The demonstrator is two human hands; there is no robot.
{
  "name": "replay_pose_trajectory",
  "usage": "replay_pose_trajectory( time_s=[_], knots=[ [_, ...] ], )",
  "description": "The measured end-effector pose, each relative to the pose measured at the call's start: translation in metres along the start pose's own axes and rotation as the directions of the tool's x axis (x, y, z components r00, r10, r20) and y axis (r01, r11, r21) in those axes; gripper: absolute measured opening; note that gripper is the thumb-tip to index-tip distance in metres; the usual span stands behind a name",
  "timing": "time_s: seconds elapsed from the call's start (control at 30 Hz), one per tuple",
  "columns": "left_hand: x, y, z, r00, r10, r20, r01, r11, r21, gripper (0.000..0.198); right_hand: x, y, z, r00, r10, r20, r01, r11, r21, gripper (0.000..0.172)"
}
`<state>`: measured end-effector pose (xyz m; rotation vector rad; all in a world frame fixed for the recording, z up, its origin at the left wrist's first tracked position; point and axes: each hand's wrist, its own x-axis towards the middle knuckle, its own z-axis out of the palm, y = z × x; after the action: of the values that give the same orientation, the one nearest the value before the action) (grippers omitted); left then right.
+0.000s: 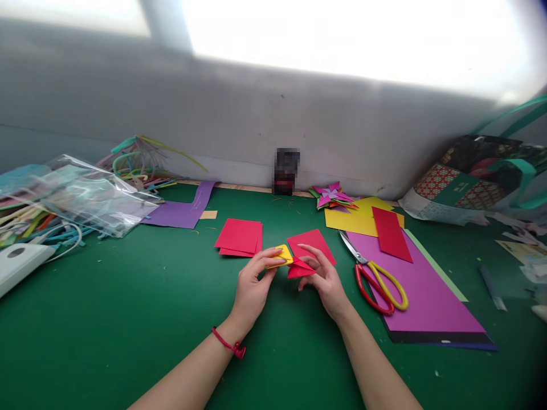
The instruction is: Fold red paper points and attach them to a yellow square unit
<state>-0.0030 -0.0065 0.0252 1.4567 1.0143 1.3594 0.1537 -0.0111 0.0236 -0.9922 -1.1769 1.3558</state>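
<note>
In the pinched left hand (252,282), yellow origami (284,255) is held. Red origami (301,270) is gripped by the half-curled right hand (329,285).

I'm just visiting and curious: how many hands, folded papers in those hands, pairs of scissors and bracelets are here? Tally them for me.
Hands: 2, left hand and right hand
Folded papers held: 2, yellow folded paper and red folded paper
Scissors: 1 pair
Red bracelet: 1
Total: 6
</note>
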Motion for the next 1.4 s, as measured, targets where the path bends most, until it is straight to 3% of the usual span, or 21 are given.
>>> replay_pose_trajectory(
  time_s=[0.1, 0.2, 0.3, 0.37, 0.5, 0.57, 0.67, 0.77, 0.83, 1.0, 1.2, 1.4],
  knots=[
    [0.000, -0.001, -0.002, 0.997, 0.038, -0.065, -0.033, 0.997, 0.066, 0.019, 0.000, -0.002, 0.000, 0.999, 0.029, -0.014, -0.027, 0.996, 0.079, 0.036],
    [0.001, -0.001, -0.005, 0.984, 0.054, -0.167, -0.036, 0.993, 0.113, 0.017, -0.001, -0.002, 0.005, 0.995, 0.094, -0.038, -0.088, 0.986, 0.142, 0.039],
    [0.001, -0.002, -0.008, 0.972, 0.072, -0.224, -0.035, 0.986, 0.164, 0.019, -0.002, -0.001, 0.013, 0.989, 0.142, 0.035, -0.146, 0.977, 0.154, 0.041],
    [0.001, -0.003, -0.008, 0.979, 0.095, -0.179, -0.053, 0.973, 0.227, 0.023, -0.003, 0.001, 0.018, 0.987, 0.145, 0.072, -0.155, 0.976, 0.155, 0.036],
    [-0.001, -0.005, -0.004, 0.993, 0.114, -0.010, -0.106, 0.952, 0.286, 0.037, 0.000, 0.007, 0.017, 0.988, 0.122, -0.091, -0.111, 0.987, 0.116, 0.029],
    [-0.002, -0.006, -0.001, 0.998, 0.056, -0.016, -0.052, 0.979, 0.199, 0.047, 0.002, 0.009, 0.012, 0.985, 0.110, -0.132, -0.097, 0.990, 0.098, 0.028],
    [-0.001, -0.009, 0.001, 0.987, -0.117, -0.107, 0.107, 0.990, -0.087, 0.058, 0.003, 0.010, 0.007, 0.988, 0.085, -0.127, -0.073, 0.993, 0.091, 0.026],
    [0.002, -0.012, 0.001, 0.959, -0.268, -0.090, 0.223, 0.913, -0.342, 0.056, 0.002, 0.008, 0.006, 0.993, 0.072, -0.095, -0.065, 0.995, 0.078, 0.024],
    [0.004, -0.013, 0.000, 0.943, -0.331, -0.032, 0.288, 0.861, -0.420, 0.060, 0.002, 0.008, 0.006, 0.995, 0.068, -0.079, -0.062, 0.996, 0.070, 0.024],
    [0.006, -0.012, 0.002, 0.899, -0.435, 0.048, 0.423, 0.834, -0.354, 0.054, 0.002, 0.009, 0.003, 0.996, 0.057, -0.066, -0.054, 0.998, 0.042, 0.022],
    [0.003, -0.010, 0.000, 0.893, -0.437, 0.108, 0.450, 0.869, -0.207, 0.033, 0.003, 0.012, 0.005, 0.999, 0.015, -0.050, -0.015, 1.000, 0.010, 0.023],
    [0.002, -0.013, -0.001, 0.885, -0.448, 0.124, 0.464, 0.870, -0.168, 0.029, 0.004, 0.017, 0.010, 0.997, 0.013, -0.080, -0.015, 1.000, -0.021, 0.028]
  ],
)
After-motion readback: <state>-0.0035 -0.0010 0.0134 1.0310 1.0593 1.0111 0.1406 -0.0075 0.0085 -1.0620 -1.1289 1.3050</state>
